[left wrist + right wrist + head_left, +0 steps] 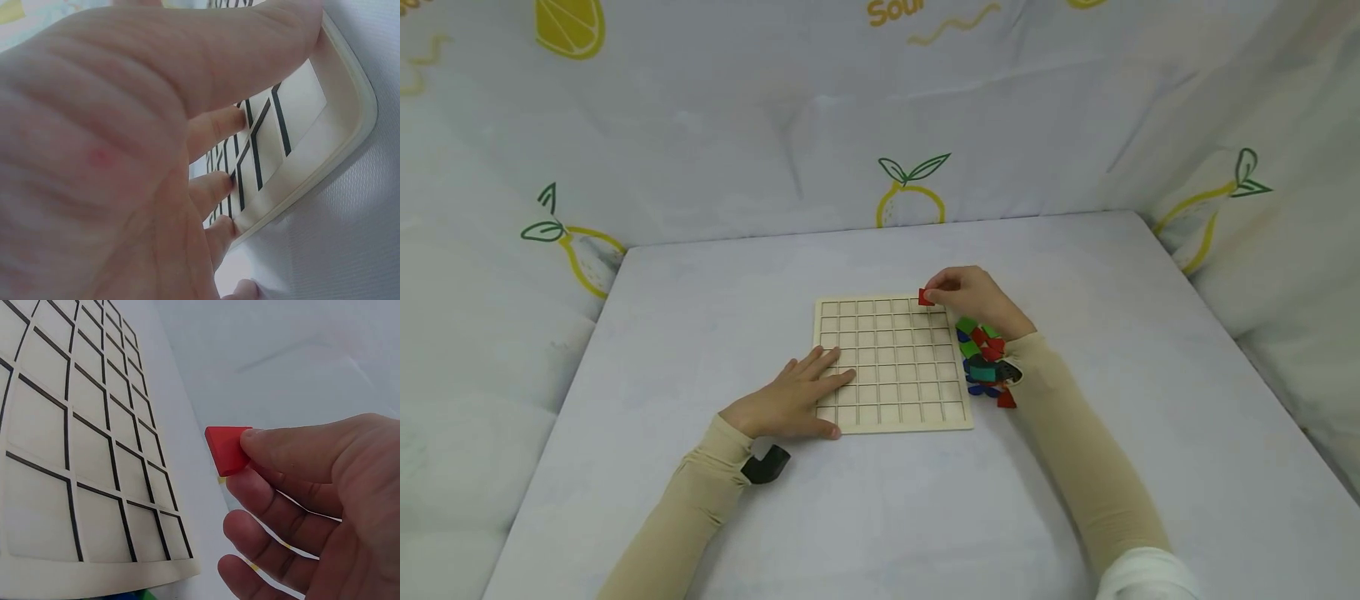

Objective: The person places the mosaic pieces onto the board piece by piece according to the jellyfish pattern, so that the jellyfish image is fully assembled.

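A pale wooden grid board (895,421) lies flat on the table. My left hand (793,396) is spread over its left edge, fingers straight and fingertips on the board; in the left wrist view the thumb (262,50) rests at the board's rim. Above the board's far right corner, my right hand (973,296) pinches a flat red tile (226,449) between thumb and fingers. The right wrist view shows this tile held apart from the grid (94,431). Beside the board's right edge sits a pile of red, green and blue pieces (970,350), partly hidden by the right wrist.
The table (715,300) is covered in white cloth. White curtains (737,150) printed with lemons stand at the back and both sides. A black wrist camera (766,465) sits on the left sleeve, and another device (1000,371) on the right wrist, over the pile.
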Demonstrator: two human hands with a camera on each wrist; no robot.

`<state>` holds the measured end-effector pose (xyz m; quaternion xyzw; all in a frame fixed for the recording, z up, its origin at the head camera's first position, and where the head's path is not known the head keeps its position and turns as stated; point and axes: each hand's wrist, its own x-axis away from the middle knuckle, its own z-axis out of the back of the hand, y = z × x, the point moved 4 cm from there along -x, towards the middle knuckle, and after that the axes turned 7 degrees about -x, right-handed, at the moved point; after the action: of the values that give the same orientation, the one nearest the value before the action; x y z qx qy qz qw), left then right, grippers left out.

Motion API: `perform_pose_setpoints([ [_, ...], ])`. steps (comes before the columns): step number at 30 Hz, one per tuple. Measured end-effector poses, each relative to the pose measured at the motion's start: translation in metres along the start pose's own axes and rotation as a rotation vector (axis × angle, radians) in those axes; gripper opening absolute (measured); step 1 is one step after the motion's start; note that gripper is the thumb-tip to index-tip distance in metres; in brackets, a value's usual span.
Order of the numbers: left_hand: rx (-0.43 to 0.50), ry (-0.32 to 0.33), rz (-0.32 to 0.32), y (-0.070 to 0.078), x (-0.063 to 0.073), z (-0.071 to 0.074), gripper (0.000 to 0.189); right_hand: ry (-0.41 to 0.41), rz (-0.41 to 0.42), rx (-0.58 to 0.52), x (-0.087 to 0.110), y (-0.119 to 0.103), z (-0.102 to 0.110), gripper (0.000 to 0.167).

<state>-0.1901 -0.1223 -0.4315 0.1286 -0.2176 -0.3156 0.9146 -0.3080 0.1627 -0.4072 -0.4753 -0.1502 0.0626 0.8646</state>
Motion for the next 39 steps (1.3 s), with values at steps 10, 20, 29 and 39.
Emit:
perform_pose_setpoints([
  [10,0.002,-0.002,-0.002,0.001,-0.001,0.000,0.086,-0.028,-0.013,0.065,0.000,0.004,-0.010,0.024],
  [20,-0.004,0.005,0.001,0.002,0.001,0.003,0.085,-0.038,0.005,0.154,-0.006,0.008,-0.017,0.024],
  [29,0.005,0.004,0.007,0.001,0.001,0.001,0.086,-0.067,0.031,0.210,-0.006,0.012,-0.024,0.025],
  [39,0.003,0.005,0.005,0.000,0.000,-0.001,0.086,-0.047,0.006,0.269,-0.006,0.011,-0.027,0.025],
])
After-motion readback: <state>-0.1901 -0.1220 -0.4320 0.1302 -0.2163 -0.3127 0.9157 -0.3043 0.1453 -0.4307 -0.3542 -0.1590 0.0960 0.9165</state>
